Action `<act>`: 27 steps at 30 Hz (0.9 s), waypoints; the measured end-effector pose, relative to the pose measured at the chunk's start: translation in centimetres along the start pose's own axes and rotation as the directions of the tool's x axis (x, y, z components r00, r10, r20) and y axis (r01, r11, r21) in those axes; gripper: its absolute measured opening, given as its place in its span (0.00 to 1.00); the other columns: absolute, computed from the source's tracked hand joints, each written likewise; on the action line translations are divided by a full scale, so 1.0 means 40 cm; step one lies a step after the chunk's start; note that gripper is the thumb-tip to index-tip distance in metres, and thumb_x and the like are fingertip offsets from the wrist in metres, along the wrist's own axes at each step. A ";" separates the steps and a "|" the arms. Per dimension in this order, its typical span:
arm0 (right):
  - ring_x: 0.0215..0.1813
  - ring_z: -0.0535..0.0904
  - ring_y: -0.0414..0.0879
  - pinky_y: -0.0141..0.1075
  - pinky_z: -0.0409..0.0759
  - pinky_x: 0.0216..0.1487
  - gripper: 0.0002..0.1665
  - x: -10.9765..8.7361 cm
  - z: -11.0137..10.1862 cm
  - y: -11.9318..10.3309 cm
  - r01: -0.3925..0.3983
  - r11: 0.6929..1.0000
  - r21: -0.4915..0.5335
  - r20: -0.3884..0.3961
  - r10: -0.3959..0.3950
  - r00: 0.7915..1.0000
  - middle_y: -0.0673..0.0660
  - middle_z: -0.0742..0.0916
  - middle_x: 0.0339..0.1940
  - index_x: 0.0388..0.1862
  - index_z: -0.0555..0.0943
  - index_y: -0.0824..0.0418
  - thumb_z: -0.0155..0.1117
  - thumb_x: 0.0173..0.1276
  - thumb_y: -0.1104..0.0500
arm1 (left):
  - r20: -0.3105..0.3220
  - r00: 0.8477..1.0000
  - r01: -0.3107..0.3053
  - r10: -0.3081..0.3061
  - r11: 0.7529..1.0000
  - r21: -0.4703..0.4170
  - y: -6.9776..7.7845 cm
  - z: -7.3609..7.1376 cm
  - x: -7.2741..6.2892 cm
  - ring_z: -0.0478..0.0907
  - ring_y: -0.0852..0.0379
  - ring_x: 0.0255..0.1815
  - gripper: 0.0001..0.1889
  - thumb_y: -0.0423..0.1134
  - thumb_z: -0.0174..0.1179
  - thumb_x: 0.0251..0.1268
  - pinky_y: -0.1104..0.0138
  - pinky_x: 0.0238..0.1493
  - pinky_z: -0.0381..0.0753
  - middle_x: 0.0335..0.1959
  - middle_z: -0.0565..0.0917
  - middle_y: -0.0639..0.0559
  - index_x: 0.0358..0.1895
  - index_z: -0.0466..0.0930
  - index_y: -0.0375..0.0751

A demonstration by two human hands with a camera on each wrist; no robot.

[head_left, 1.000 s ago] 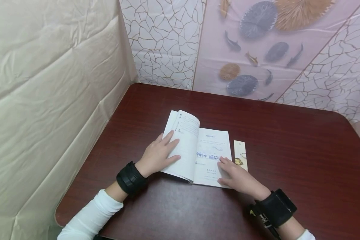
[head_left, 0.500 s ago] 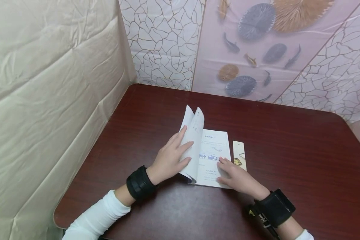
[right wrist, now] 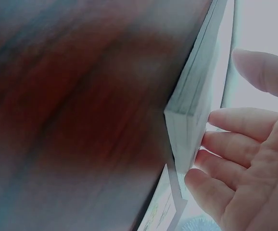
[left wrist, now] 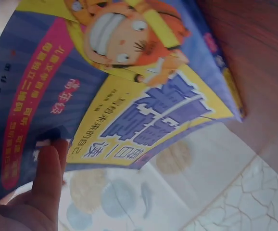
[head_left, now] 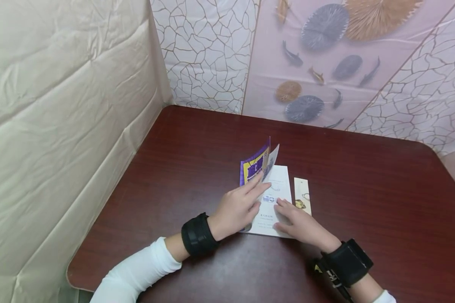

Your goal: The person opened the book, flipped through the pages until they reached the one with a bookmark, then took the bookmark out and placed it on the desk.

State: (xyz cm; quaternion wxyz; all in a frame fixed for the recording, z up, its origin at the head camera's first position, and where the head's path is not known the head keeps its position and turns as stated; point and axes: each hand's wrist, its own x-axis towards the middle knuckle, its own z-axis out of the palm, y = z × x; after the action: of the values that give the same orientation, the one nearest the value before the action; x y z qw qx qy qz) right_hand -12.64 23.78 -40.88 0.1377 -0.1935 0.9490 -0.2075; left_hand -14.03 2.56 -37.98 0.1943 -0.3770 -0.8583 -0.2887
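A paperback book (head_left: pixel 267 216) lies open on the table, its right page facing up. Its purple and yellow front cover (head_left: pixel 254 164) stands raised with the left-hand pages and leans over toward the right. My left hand (head_left: pixel 236 206) presses against this cover with fingers extended. In the left wrist view, the cover (left wrist: pixel 129 96) shows a cartoon figure and large lettering, with a fingertip against it. My right hand (head_left: pixel 297 223) rests at the right page's edge, fingers fairly straight. In the right wrist view, its fingers lie along the edge of the page block (right wrist: pixel 182 120).
A narrow cream bookmark (head_left: pixel 302 194) with a printed picture lies just right of the book, partly covered by my right hand. The dark red wooden table (head_left: pixel 383 189) reaches back to a patterned cloth wall (head_left: pixel 208 54). A pale cloth (head_left: pixel 72 126) hangs on the left.
My left hand has moved right, lifting the left-hand pages and cover off the table and swinging them over toward the right page. My right hand has stayed in place.
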 end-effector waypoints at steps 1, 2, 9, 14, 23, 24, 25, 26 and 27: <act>0.66 0.59 0.62 0.52 0.62 0.60 0.30 0.000 0.000 0.000 0.005 1.000 -0.001 -0.003 -0.005 1.000 0.69 0.66 0.64 0.58 0.68 0.71 0.59 0.59 0.56 | 0.017 1.000 -0.002 0.002 1.000 -0.014 0.005 0.004 0.004 0.80 0.59 0.39 0.24 0.33 0.56 0.54 0.76 0.29 0.74 0.62 0.68 0.45 0.58 0.69 0.44; 0.65 0.59 0.62 0.52 0.62 0.60 0.30 0.000 0.000 0.001 0.008 1.000 -0.001 -0.004 -0.008 1.000 0.69 0.66 0.64 0.58 0.68 0.71 0.59 0.59 0.56 | 0.032 0.999 -0.002 0.003 1.000 -0.024 0.010 0.008 0.009 0.80 0.59 0.42 0.25 0.33 0.56 0.55 0.76 0.31 0.75 0.61 0.69 0.46 0.59 0.68 0.44; 0.66 0.60 0.60 0.51 0.63 0.60 0.31 0.001 0.005 0.006 0.008 0.999 0.033 -0.019 -0.007 1.000 0.66 0.67 0.64 0.60 0.67 0.67 0.59 0.60 0.57 | 0.135 0.991 -0.009 0.008 1.000 0.011 0.037 0.053 0.029 0.77 0.67 0.27 0.27 0.38 0.55 0.57 0.80 0.24 0.69 0.48 0.80 0.53 0.63 0.63 0.44; 0.55 0.72 0.46 0.46 0.69 0.56 0.30 0.002 0.012 0.011 0.085 0.992 0.091 -0.093 -0.077 0.993 0.58 0.76 0.57 0.60 0.67 0.62 0.60 0.58 0.59 | 0.215 0.974 -0.091 0.072 0.993 0.078 0.050 0.086 0.030 0.79 0.66 0.40 0.21 0.42 0.54 0.56 0.73 0.37 0.77 0.47 0.81 0.56 0.55 0.72 0.44; 0.52 0.73 0.47 0.47 0.70 0.55 0.32 0.004 0.011 0.011 0.146 0.981 0.126 -0.076 -0.137 0.988 0.59 0.77 0.55 0.60 0.66 0.65 0.62 0.56 0.62 | 0.370 0.928 -0.095 0.045 0.988 0.118 0.049 0.113 0.012 0.77 0.61 0.49 0.23 0.49 0.56 0.56 0.69 0.40 0.78 0.52 0.78 0.54 0.55 0.72 0.48; 0.53 0.73 0.47 0.48 0.69 0.55 0.33 0.004 0.011 0.013 0.134 0.980 0.147 -0.070 -0.125 0.990 0.59 0.77 0.56 0.61 0.66 0.64 0.63 0.55 0.61 | 0.381 0.924 -0.094 0.041 0.988 0.122 0.046 0.114 0.010 0.77 0.61 0.49 0.24 0.49 0.56 0.55 0.69 0.40 0.78 0.53 0.77 0.53 0.56 0.71 0.48; 0.53 0.73 0.47 0.48 0.69 0.56 0.33 0.003 0.012 0.014 0.122 0.978 0.168 -0.061 -0.113 0.992 0.58 0.76 0.57 0.61 0.66 0.63 0.63 0.55 0.61 | 0.397 0.917 -0.095 0.035 0.987 0.133 0.044 0.115 0.009 0.78 0.60 0.48 0.25 0.50 0.56 0.55 0.69 0.40 0.78 0.53 0.77 0.52 0.57 0.71 0.47; 0.54 0.73 0.47 0.48 0.69 0.56 0.34 0.002 0.012 0.015 0.112 0.977 0.184 -0.050 -0.104 0.993 0.58 0.76 0.57 0.62 0.65 0.62 0.63 0.55 0.59 | 0.414 0.910 -0.098 0.030 0.985 0.144 0.040 0.117 0.007 0.78 0.59 0.48 0.25 0.51 0.56 0.55 0.68 0.40 0.78 0.53 0.77 0.52 0.57 0.70 0.47; 0.54 0.72 0.47 0.49 0.68 0.56 0.35 0.000 0.013 0.017 0.100 0.976 0.195 -0.039 -0.094 0.995 0.58 0.75 0.58 0.62 0.65 0.61 0.63 0.56 0.58 | 0.434 0.901 -0.100 0.024 0.983 0.154 0.037 0.118 0.006 0.78 0.59 0.48 0.26 0.52 0.56 0.55 0.68 0.41 0.78 0.54 0.77 0.51 0.57 0.70 0.47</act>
State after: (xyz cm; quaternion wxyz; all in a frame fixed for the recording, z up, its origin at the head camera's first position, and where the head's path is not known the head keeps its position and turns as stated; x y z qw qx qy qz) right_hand -12.69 24.19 -41.64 0.1318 -0.2221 0.9152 -0.3094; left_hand -13.59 6.52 -40.91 0.0413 -0.4403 -0.8892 -0.1168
